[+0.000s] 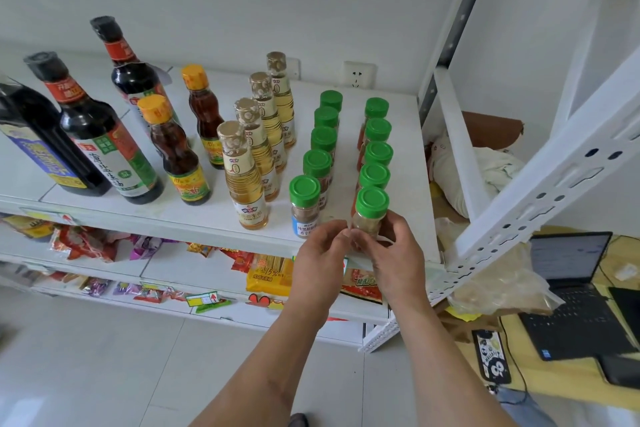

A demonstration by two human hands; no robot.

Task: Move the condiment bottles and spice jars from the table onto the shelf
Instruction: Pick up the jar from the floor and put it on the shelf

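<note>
A green-capped spice jar (370, 211) stands at the front of the right-hand jar row on the white shelf (207, 218). My right hand (391, 253) grips its lower body and my left hand (322, 253) pinches it from the left. Behind it runs a row of several green-capped jars (377, 152). A second jar row (322, 142) stands to the left, its front jar (304, 204) showing a blue label. Further left stand several pale vinegar bottles (256, 146), two orange-capped oil bottles (173, 149) and dark soy sauce bottles (97, 135).
Lower shelves hold snack packets (266, 277). The shelf's white perforated post (540, 198) slants across the right. A yellow table at the right carries a laptop (575, 291) and a phone (491, 357). Bags lie behind the shelf at the right.
</note>
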